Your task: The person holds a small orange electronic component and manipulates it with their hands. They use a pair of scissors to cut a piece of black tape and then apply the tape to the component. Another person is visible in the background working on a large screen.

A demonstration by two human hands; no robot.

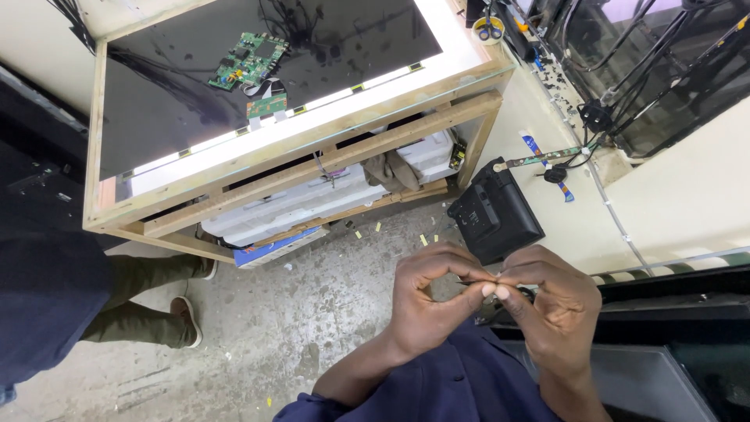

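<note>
- Between the two sets of fingertips, a tiny pale part (497, 279) is pinched; the left hand (426, 301) and the right hand (551, 309) meet over it, each thumb and forefinger closed on it, held in the air above the person's dark blue lap; what the part is stays too small to tell.
- Directly below the grip lies bare concrete floor (266, 328), already littered with small yellowish scraps (424, 240); a slip of the fingers would likely send the part down among them, where it would be hard to pick out.
- Just beyond the grip, near the right hand, a black boxy device (494, 212) sits on the floor; a dropped piece could bounce beneath it or under the wooden frame (312, 160) farther out.
- Well beyond the grip, a lit panel (258, 70) rests on that frame with a green circuit board (250, 59) and loose black wires lying on it; a careless reach across could drag those wires and shift the board.
- Away to the left of the grip, another person's legs and shoe (186, 319) stand close by the frame; a step or a nudge from that side might jog the elbows and break the pinch; squeezing too hard could, I judge, bend so slight a piece.
</note>
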